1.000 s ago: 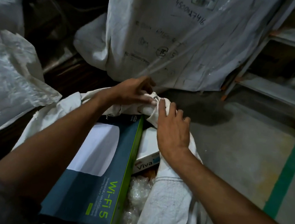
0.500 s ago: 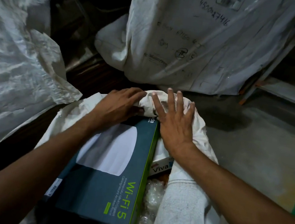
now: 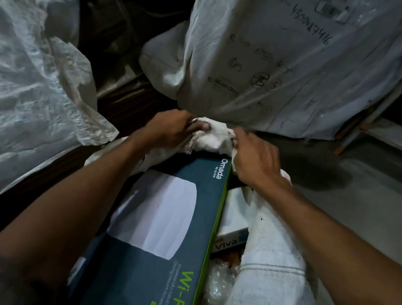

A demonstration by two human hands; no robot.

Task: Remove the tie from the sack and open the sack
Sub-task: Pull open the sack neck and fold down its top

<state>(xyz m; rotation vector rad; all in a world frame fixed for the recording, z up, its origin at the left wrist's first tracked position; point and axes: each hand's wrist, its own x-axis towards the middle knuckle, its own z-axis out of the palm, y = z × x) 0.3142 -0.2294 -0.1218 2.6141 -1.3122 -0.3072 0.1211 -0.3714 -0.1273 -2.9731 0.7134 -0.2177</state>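
Observation:
A white woven sack (image 3: pixel 270 273) lies open in front of me, its mouth spread around the contents. My left hand (image 3: pixel 169 128) grips the far rim of the sack from the left. My right hand (image 3: pixel 256 157) grips the same bunched rim (image 3: pixel 213 138) from the right. Inside lies a dark teal box (image 3: pixel 157 236) marked "Wi-Fi 5" and "Omada". Beside it sits a white box (image 3: pixel 233 219) marked "Viva", with bubble wrap (image 3: pixel 216 291) under it. I see no tie.
A tall white sack with handwritten numbers (image 3: pixel 285 60) stands just behind. A crumpled white sack (image 3: pixel 24 76) lies at the left. Metal shelf frames (image 3: pixel 392 122) stand at the right on the grey concrete floor (image 3: pixel 368 201).
My right hand went from lying flat on the rim to gripping it. Both hands now bunch the far edge of the sack between them and pull it back from the teal box.

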